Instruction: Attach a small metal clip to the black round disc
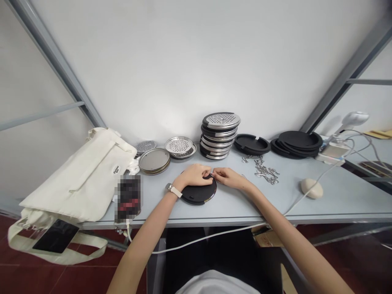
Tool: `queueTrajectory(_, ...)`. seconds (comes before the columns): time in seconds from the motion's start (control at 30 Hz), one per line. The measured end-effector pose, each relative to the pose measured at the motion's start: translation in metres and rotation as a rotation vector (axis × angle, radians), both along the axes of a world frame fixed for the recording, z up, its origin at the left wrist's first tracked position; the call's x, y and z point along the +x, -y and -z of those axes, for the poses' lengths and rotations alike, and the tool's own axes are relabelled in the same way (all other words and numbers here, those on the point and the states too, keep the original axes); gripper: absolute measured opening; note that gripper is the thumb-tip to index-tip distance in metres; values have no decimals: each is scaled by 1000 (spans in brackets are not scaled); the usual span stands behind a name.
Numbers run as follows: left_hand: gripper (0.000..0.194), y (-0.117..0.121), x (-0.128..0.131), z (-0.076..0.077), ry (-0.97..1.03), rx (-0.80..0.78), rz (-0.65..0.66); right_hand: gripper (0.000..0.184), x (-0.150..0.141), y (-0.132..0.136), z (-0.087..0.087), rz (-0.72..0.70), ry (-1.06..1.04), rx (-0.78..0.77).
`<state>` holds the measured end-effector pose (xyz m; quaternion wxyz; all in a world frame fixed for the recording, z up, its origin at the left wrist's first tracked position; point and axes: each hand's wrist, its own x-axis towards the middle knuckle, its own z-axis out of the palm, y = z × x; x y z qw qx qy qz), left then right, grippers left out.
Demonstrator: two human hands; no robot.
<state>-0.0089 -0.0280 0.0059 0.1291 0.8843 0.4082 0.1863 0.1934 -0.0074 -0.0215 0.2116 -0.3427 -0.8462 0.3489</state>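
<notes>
A black round disc (pixel 197 195) lies on the table in front of me, a strip of metal showing along its right edge. My left hand (pixel 196 175) rests over the disc's far side, fingers curled and gripping near its upper right rim. At that same rim, my right hand (pixel 227 177) has its fingertips pinched together, almost touching my left fingers. Whatever is in that pinch is too small and covered to make out. To the right of my right hand lies a loose pile of small metal hook-like pieces (pixel 266 172).
Behind the hands rises a stack of black-rimmed perforated metal discs (pixel 219 139). Metal plates (pixel 154 159) and perforated discs (pixel 179 145) stand left of it; black rings (pixel 295 145) lie right. A white bag (pixel 79 175), a phone (pixel 128 198), a beige mouse (pixel 311 188) and a white cable (pixel 211 236) surround the workspace.
</notes>
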Motion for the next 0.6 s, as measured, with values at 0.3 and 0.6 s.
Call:
queueTrajectory(0.3,21,1,2,1,-9,11,-30,34,-1,0,0,12,16,49)
queueTrajectory(0.6,21,1,3,3,1,26,-40,34,-3,4,-4,35,45,87)
